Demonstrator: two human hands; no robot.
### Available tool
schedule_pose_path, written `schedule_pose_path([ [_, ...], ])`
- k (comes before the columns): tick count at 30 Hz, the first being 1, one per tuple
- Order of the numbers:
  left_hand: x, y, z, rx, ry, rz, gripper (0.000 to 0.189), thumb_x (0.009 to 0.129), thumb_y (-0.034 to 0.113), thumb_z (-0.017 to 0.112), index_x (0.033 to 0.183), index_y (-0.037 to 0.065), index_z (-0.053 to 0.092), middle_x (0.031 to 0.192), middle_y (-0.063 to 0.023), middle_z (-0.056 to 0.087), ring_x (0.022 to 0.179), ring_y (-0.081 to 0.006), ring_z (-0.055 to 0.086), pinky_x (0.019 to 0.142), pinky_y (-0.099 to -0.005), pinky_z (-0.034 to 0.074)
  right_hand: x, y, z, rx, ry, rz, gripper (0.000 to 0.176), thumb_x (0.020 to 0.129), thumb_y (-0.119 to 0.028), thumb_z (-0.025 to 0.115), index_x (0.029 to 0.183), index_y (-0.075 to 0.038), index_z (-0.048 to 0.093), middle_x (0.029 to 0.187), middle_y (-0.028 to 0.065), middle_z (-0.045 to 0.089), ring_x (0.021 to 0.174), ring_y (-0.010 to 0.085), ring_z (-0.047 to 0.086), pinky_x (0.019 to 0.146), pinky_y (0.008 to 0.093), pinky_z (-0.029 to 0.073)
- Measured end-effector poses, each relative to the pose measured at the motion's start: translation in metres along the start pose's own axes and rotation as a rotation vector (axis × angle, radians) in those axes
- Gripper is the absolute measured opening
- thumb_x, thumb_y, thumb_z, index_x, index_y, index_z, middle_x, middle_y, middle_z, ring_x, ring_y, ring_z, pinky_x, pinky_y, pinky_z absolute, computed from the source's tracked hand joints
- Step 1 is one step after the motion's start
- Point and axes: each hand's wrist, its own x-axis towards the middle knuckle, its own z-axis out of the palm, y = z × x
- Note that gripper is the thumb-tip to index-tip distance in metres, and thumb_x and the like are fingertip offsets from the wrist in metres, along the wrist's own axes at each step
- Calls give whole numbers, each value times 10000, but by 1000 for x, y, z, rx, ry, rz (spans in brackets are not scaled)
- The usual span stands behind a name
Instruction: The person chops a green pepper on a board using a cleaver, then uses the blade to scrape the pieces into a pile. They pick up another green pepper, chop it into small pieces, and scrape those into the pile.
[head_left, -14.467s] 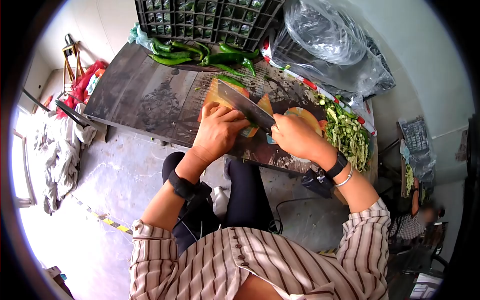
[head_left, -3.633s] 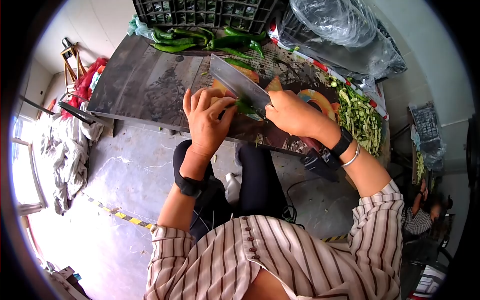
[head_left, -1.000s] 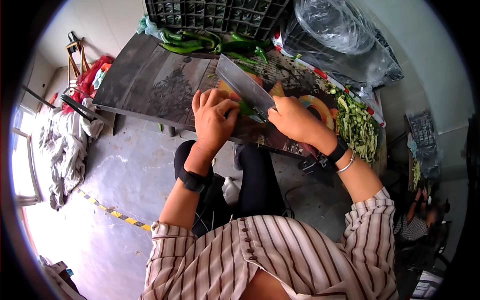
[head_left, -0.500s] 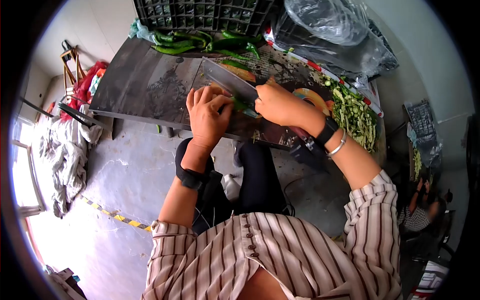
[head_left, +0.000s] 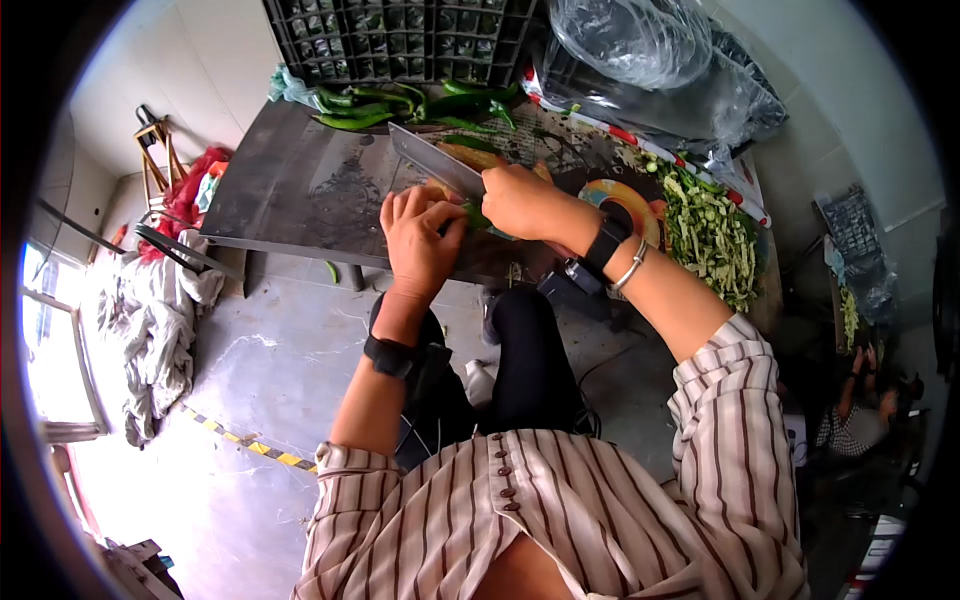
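Note:
With its fingers closed around the handle, my right hand (head_left: 533,203) holds a broad-bladed cleaver (head_left: 432,160), whose blade reaches out to the upper left. My left hand (head_left: 422,240) is curled beside the blade, its fingertips pressing on a green pepper (head_left: 476,214) that is mostly hidden. Both hands are over the near edge of the dark table (head_left: 290,190). An orange, worn-looking board (head_left: 470,152) shows partly under the blade. Whole long green peppers (head_left: 360,112) lie beyond it, and a heap of chopped green pepper (head_left: 708,240) is on the right.
A black plastic crate (head_left: 405,40) stands at the back, with clear plastic bags (head_left: 640,45) to its right. A red-and-white strip (head_left: 640,145) runs along the table's right part. White cloth (head_left: 155,340) lies on the floor at left. Another person (head_left: 850,425) sits at far right.
My right hand and the cleaver have shifted left and a little up, bringing the blade closer to my left hand's fingers. The whole view has also shifted slightly.

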Motion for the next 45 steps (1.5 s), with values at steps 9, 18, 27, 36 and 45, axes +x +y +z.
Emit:
schedule_pose_path([
  [9, 0, 0, -1, -27, 8, -36, 63, 669, 132, 720, 721, 127, 684, 899, 4, 590, 978, -223, 534, 983, -413, 323, -23, 5, -17, 49, 65, -17, 240, 798, -110, 498, 860, 118, 535, 741, 328, 565, 721, 466, 584, 634, 469, 473],
  [18, 0, 0, 0, -34, -2, -32, 64, 667, 117, 709, 721, 131, 678, 906, 15, 587, 987, -218, 530, 1000, -417, 311, -37, 10, -11, 149, -7, 76, 246, 806, -133, 517, 807, 109, 562, 746, 320, 584, 739, 456, 598, 673, 469, 481],
  [27, -1, 1, -1, -44, 2, -37, 51, 670, 113, 702, 707, 126, 669, 914, 21, 597, 973, -213, 536, 994, -413, 320, -32, 1, -26, 149, -13, 142, 246, 820, -140, 512, 804, 104, 539, 744, 305, 575, 733, 441, 594, 653, 455, 470],
  [36, 0, 2, -2, -27, 0, -29, 61, 670, 115, 710, 716, 129, 674, 905, 22, 598, 969, -211, 540, 990, -414, 332, -28, 2, -21, 141, -106, 128, 250, 824, -138, 511, 797, 108, 548, 730, 317, 574, 753, 445, 608, 673, 448, 485],
  [45, 0, 0, -1, -13, 8, -25, 65, 676, 135, 715, 734, 143, 688, 901, 10, 593, 958, -226, 538, 972, -396, 344, 9, 14, 17, -87, 173, -251, 249, 861, -146, 487, 774, 88, 491, 589, 174, 564, 462, 243, 584, 434, 371, 454],
])
